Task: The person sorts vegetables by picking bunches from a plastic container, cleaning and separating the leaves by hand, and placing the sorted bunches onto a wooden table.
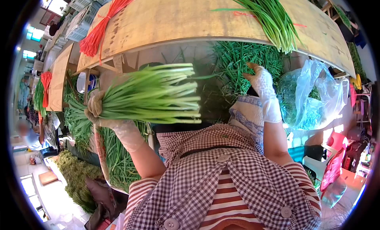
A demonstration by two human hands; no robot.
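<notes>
My left hand (95, 106), in a pale, soiled glove, is closed round the leafy end of a bunch of garlic chives (154, 95). The bunch lies sideways in the air before my apron, its white stem ends pointing right. My right hand (259, 80), gloved too, is raised with fingers apart and holds nothing. Behind it lies a heap of loose green leaves (247, 59) below the table edge. Another bunch of chives (273, 22) rests on the wooden table (182, 18), with a red tie (243, 14) beside it.
A bundle of red ties (105, 26) lies on the table's left part. At right hangs a clear plastic bag (312, 97) with greens inside. A container of chives (118, 160) stands by my left arm. Further left is another person (33, 137); a red chair (335, 151) stands right.
</notes>
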